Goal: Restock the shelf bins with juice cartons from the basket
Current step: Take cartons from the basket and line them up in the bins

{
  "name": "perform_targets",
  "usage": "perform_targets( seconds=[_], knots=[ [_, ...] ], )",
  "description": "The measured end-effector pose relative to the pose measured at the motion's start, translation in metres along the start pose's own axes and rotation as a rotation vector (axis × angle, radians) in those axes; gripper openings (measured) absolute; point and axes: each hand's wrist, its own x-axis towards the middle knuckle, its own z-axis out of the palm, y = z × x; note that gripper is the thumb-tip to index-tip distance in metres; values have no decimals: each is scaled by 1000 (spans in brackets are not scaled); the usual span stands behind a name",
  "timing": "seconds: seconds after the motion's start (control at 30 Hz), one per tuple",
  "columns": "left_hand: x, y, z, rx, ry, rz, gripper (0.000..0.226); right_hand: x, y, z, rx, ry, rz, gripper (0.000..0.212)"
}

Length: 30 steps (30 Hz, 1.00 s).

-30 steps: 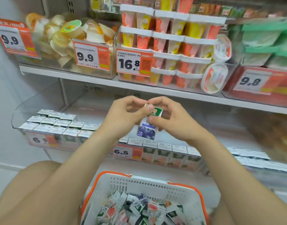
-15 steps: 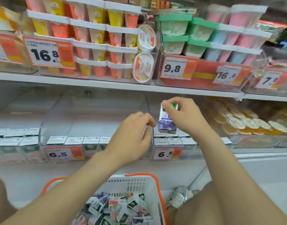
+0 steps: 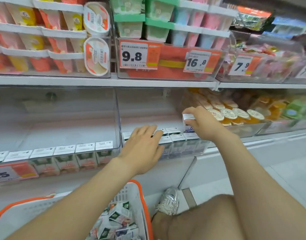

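Juice carton [image 3: 188, 122]: status at this moment, head view.

**Location.** The carton is upright inside the clear right-hand shelf bin [image 3: 176, 154]. It is at the right end of the bin, just behind the front rows of stocked cartons [image 3: 173, 135]. Whether its base has reached the bin floor cannot be told.

**Grips.**
- The right hand [image 3: 203, 126] grasps the carton from above, with fingers curled over the top edge and the thumb on the near face.
- The left hand [image 3: 143, 148] is released, with fingers straight, lying across the tops of the front-row cartons. Contact looks likely but cannot be confirmed.

**Progress.**
1. The right-hand bin holds about two rows at its front. The floor behind them is bare.
2. The neighbouring left bin [image 3: 118, 118] shows a single front row of red-printed cartons [image 3: 84, 156], with open floor behind.
3. The basket [image 3: 145, 203], white with an orange rim, sits low between the arms. It holds a loose heap of mixed cartons [image 3: 121, 220].

Judgement: the task is in an early to middle stage. This placement is nearly complete, and many cartons are left to transfer.

**Appearance.** The carton is a small rectangular pack with a white top. The lower front carries blue-purple print, matching the row beside it. No dents are visible, though the hand hides much of it.
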Motion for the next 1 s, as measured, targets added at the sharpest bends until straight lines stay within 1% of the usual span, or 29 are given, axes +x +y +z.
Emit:
perform_targets(
  seconds=[0.1, 0.17, 0.23, 0.3, 0.37, 0.43, 0.47, 0.53, 0.6, 0.63, 0.67, 0.73, 0.8, 0.9, 1.0],
  knots=[
    [8, 5, 5, 17, -49, -55, 59, 4, 9, 9, -37, -149, 13, 40],
    [10, 7, 7, 43, -77, -73, 60, 6, 10, 11, -32, -245, 11, 40],
    [8, 7, 9, 56, -90, -68, 61, 8, 8, 12, -27, -299, 23, 39],
    [9, 4, 10, 36, -94, -59, 60, 11, 3, 12, 10, -330, 84, 44],
    [12, 0, 10, 26, -99, -46, 59, 13, -4, 14, 23, -319, 123, 43],
    [11, -2, 5, 44, -103, -21, 60, 17, -8, 19, 23, -244, 144, 34],
    [9, -3, 2, 79, -88, -13, 64, 18, -11, 22, 20, -216, 154, 33],
    [1, -3, -7, 160, 2, -16, 75, 21, -21, 26, 15, -171, 130, 38],
    [-8, -7, -15, 200, 149, -31, 71, 24, -36, 31, 57, -137, 61, 43],
    [-12, -12, -17, 222, 199, -54, 71, 26, -47, 33, 80, -147, 23, 46],
    [-15, -17, -20, 246, 216, -85, 75, 28, -57, 35, 91, -165, -15, 51],
    [-24, -29, -21, 287, 172, -159, 92, 31, -75, 39, 78, -230, -51, 62],
    [-30, -40, -15, 310, 97, -207, 105, 35, -84, 43, 16, -343, -5, 71],
    [-33, -48, -6, 281, 60, -208, 107, 45, -84, 44, -19, -444, 105, 74],
    [-30, -50, -5, 240, 30, -226, 108, 50, -81, 46, 4, -439, 119, 74]
  ],
)
